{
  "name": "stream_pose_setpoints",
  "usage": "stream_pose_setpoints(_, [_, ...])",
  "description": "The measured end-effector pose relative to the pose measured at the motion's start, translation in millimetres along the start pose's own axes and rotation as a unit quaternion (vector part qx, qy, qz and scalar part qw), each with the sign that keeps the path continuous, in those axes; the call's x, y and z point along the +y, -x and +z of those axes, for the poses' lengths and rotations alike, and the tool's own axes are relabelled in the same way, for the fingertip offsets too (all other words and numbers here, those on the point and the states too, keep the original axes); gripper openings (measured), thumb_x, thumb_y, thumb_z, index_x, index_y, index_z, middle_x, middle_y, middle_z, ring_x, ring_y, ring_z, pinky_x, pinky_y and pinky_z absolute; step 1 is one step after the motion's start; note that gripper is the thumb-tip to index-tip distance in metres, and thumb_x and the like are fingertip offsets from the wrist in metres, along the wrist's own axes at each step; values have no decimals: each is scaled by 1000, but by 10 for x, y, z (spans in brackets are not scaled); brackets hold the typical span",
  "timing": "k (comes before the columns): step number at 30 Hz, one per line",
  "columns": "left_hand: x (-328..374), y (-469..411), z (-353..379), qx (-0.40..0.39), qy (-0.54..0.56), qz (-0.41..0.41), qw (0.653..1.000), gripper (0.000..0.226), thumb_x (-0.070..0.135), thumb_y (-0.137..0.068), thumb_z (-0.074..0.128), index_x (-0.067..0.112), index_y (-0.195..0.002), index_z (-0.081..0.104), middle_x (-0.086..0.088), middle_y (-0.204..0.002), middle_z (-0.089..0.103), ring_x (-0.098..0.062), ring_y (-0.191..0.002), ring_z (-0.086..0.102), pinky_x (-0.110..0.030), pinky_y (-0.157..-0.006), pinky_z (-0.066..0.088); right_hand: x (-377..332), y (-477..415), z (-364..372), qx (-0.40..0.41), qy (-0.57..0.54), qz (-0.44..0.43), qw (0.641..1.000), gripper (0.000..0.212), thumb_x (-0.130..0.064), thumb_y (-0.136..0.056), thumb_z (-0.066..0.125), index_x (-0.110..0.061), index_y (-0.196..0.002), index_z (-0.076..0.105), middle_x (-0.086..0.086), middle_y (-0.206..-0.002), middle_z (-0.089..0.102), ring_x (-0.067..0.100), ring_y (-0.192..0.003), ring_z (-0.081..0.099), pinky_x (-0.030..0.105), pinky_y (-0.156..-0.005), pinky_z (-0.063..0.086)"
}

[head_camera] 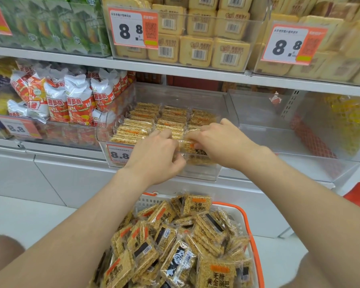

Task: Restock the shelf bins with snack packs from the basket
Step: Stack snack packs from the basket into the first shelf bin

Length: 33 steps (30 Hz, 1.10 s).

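Observation:
A clear plastic shelf bin (104, 129) on the lower shelf holds rows of golden rice-cracker snack packs (141, 119) standing on edge. My left hand (154, 156) and my right hand (220, 140) both reach into the bin's front right corner. Together they pinch a snack pack (188, 146) with orange and black print, right at the bin's front wall. Below my arms a white basket with an orange rim (252, 231) is heaped with several loose packs of the same snack (197, 204).
A clear bin (299, 129) to the right shows only a red mesh item at its far side. White-and-orange chip bags (77, 96) fill the bin on the left. The upper shelf carries yellow cracker boxes (195, 50), green packs (50, 26) and 8.8 price tags (133, 28).

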<state>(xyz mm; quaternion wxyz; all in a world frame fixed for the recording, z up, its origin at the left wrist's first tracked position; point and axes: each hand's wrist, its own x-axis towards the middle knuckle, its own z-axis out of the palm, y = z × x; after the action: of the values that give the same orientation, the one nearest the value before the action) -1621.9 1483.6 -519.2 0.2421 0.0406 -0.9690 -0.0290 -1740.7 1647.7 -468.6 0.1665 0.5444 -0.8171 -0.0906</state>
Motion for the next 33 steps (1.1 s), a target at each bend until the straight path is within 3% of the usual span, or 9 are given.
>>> stream_pose_setpoints(4, [-15,6,-10,-4,5,0,1000,30,41,-93,50,21,-86,72,5,-88,54,-17,-83,45,-32,-60,43,127,-2,-75,-11,-24,25,999,35,-52,-97,68,-30,-123,63,-7,-108,71,22,-106,66,39,-85,41])
stream_pose_setpoints(7, [-14,20,-13,-2,3,5,1000,31,42,-93,49,22,-88,72,5,-91,57,-18,-84,48,-33,-61,47,144,-5,-75,-46,-32,47,997,40,-52,-89,77,-30,-121,67,-2,-106,69,27,-103,64,38,-75,50])
stream_pose_setpoints(14, [-48,23,-6,-13,5,16,1000,32,41,-95,49,24,-82,72,5,-87,55,-18,-81,50,-33,-58,46,146,-108,-49,-5,0,62,998,36,-56,-79,84,-34,-103,70,-5,-99,68,25,-95,65,34,-67,42])
stream_pose_setpoints(18, [-57,23,-11,-17,0,25,1000,30,39,-95,49,24,-82,72,5,-86,53,-19,-78,49,-32,-58,42,146,-111,-32,-14,-26,17,999,50,-61,-68,90,-33,-99,63,-14,-92,59,15,-85,55,33,-73,37])
stream_pose_setpoints(21, [-68,33,-42,-13,4,32,999,27,39,-97,51,24,-102,73,5,-92,59,-21,-83,56,-35,-63,51,166,-102,-82,-50,-68,-5,996,34,-53,-75,88,-34,-98,71,-16,-86,63,13,-86,58,31,-74,37])
stream_pose_setpoints(24, [-50,62,-53,-3,13,55,998,28,33,-99,50,28,-127,54,5,-105,59,-23,-89,58,-36,-59,49,218,-53,-146,-71,-77,2,995,14,-41,-91,79,-39,-105,77,-16,-93,71,14,-99,62,35,-85,38])
stream_pose_setpoints(27, [-39,105,-14,-37,-17,81,996,40,27,-99,47,34,-138,42,3,-114,47,-21,-91,47,-31,-60,40,207,-6,-168,-109,-65,19,992,24,-25,-97,73,-40,-114,76,-17,-94,71,13,-95,55,37,-88,31])
stream_pose_setpoints(30, [-51,113,12,-63,-23,79,995,49,23,-98,49,37,-144,42,2,-115,43,-21,-94,38,-37,-77,45,184,2,-177,-132,-77,37,988,41,-8,-95,66,-39,-120,75,-16,-89,68,14,-93,50,38,-88,30])
stream_pose_setpoints(33, [-30,114,24,-80,37,50,995,50,20,-98,50,37,-145,48,5,-116,41,-21,-101,38,-40,-89,45,53,43,-163,-85,-31,46,995,37,-8,-95,63,-37,-114,76,-12,-93,65,21,-100,51,38,-85,28])
